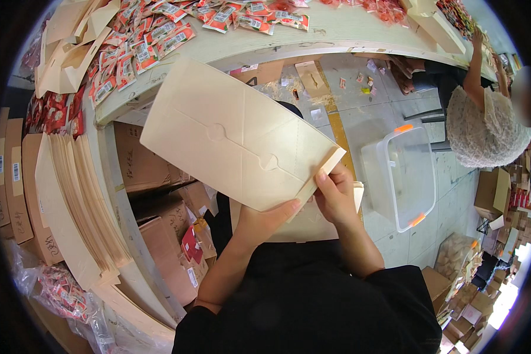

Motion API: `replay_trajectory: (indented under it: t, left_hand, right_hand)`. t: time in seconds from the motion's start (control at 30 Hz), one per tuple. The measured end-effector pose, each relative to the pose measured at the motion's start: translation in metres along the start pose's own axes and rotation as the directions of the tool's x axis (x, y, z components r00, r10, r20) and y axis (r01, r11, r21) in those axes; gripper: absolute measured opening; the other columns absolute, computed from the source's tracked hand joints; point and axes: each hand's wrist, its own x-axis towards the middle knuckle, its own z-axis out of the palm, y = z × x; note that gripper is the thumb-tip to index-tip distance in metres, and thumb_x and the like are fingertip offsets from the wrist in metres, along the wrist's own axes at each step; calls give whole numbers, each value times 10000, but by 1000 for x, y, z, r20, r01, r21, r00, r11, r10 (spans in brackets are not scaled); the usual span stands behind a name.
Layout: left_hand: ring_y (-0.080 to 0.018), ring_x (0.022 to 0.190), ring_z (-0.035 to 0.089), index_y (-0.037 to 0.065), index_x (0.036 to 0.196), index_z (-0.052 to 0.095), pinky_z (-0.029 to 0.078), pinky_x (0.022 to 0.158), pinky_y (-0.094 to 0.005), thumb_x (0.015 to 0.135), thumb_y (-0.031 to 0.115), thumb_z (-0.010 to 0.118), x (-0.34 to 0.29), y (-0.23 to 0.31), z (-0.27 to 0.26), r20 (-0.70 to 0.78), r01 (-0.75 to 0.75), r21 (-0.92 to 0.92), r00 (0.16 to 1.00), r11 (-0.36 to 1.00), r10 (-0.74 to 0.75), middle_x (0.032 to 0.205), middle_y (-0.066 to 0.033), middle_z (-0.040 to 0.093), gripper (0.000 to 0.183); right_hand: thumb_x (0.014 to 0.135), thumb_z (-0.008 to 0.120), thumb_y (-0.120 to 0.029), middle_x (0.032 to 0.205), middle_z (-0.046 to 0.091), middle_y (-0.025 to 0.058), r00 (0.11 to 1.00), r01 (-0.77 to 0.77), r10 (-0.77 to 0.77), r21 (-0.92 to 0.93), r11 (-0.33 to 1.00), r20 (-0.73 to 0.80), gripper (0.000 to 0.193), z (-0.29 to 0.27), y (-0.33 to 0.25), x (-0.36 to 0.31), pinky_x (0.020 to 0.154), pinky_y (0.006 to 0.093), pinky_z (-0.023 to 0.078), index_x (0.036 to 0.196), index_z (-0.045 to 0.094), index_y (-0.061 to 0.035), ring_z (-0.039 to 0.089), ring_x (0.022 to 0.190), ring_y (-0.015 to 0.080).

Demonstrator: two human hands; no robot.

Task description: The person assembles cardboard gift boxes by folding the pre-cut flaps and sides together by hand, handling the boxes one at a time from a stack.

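Both hands close on one cream card blank (218,133). The right hand (337,194) pinches the narrow folded flap (330,164) at the blank's right-hand end, thumb on top and fingers partly hidden behind. The left hand (268,221) grips the lower edge near that same end, its thumb along the edge and its fingers out of sight underneath. Most of the blank extends up and to the left of the grip, tilted, its slit and two rounded cut-outs facing up. Beneath the hands, more cream card (304,229) lies over the lap. To the left, a thick stack of card blanks (79,200) stands beside brown cartons (141,156). Beyond the held blank, red-and-white sachets (171,40) cover part of a pale bench (230,56). To the right, a clear plastic tub (398,183) with orange clips sits on the floor (389,242), near another person (487,127).
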Motion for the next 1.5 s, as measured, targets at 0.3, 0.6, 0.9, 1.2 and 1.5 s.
replay_trajectory:
  t: [0.3, 0.6, 0.9, 1.2, 1.5]
  left_hand:
    - [-117, 806, 534, -17, 969, 531, 436, 699, -243, 720, -7, 608, 1, -5, -6, -3, -46, 41, 999, 998, 46, 888, -48, 567, 260]
    - [-145, 761, 565, -39, 1019, 490, 487, 639, -255, 724, -27, 589, 5, 1, -4, -8, 2, -87, 1000, 996, -3, 898, -90, 563, 312]
    - [-187, 755, 574, -20, 1091, 448, 501, 604, -295, 699, -41, 589, 9, -5, 5, -40, -8, -213, 999, 977, 0, 954, -117, 551, 416]
    - [-215, 1085, 438, 5, 1268, 300, 360, 899, -363, 792, 371, 543, -5, -28, -4, 254, -56, -219, 961, 974, 112, 1211, -137, 422, 648]
    - [-255, 1104, 447, 15, 1296, 267, 350, 927, -380, 888, 477, 250, -9, 10, -97, 288, 195, -805, 954, 561, 82, 1234, -138, 432, 617]
  right_hand:
    - [739, 522, 54, 772, 578, 59, 999, -26, 28, -113, 993, 18, 258, 2, -15, -5, 530, 188, 434, 997, 515, 38, 545, 603, 82]
    - [753, 525, 11, 881, 520, 13, 991, 25, -23, -16, 1000, 135, 196, -10, -14, 2, 686, 203, 375, 947, 497, -10, 455, 759, 55]
    - [889, 460, -158, 903, 553, 22, 985, 169, -158, -240, 956, 66, 206, 12, -16, 1, 671, 189, 385, 1027, 500, -10, 490, 746, 63]
    - [926, 373, -246, 751, 538, -12, 835, 138, -199, -156, 978, -513, 271, -2, 1, 24, 603, 193, 388, 841, 524, -37, 450, 656, 42]
    - [919, 395, -209, 708, 500, -50, 912, 218, -349, -470, 856, -213, 264, -46, -10, 17, 582, 157, 328, 793, 527, -19, 392, 642, 8]
